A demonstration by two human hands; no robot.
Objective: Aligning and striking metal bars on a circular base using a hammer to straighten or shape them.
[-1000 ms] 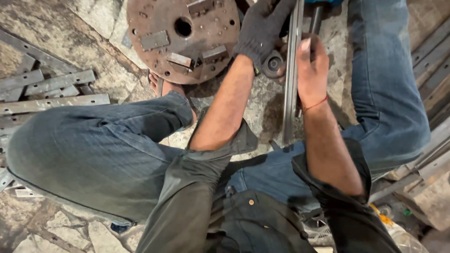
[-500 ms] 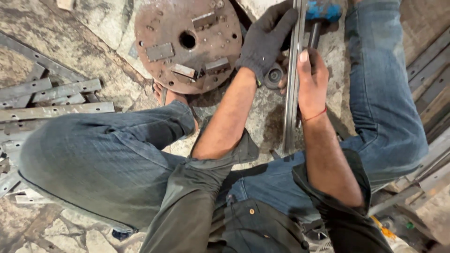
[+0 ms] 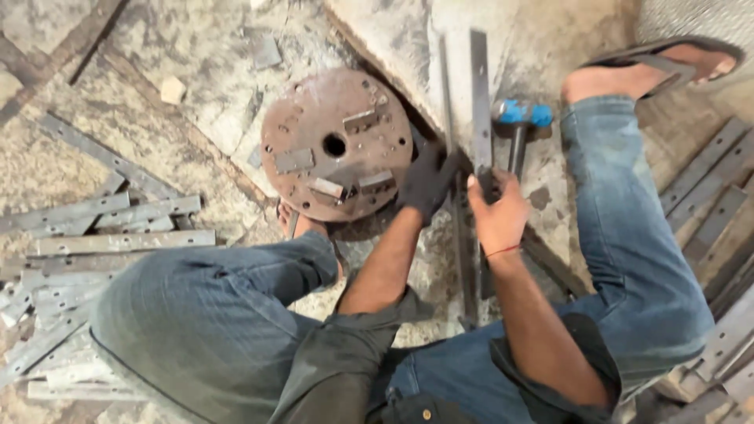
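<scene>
My left hand (image 3: 428, 184), in a black glove, sits at the right edge of a rusty round steel plate (image 3: 336, 145) with small blocks welded to it. Its fingers curl around a thin metal bar (image 3: 446, 94) lying on the floor. My bare right hand (image 3: 499, 216) is closed on a long flat metal bar (image 3: 479, 102) that runs away from me beside the thin one. A hammer with a blue head (image 3: 525, 115) lies just right of the flat bar, and its handle runs down into my right hand.
Several flat steel strips (image 3: 118, 239) are heaped on the stone floor at the left, and more strips (image 3: 719, 212) lie at the right. My jeans-clad knees frame the hands, and my sandalled right foot (image 3: 667, 67) is at the top right.
The view has pulled back and tilted up, so the plate and hands sit lower in the picture and the hammer head and foot show. Both hands stay on the bars.
</scene>
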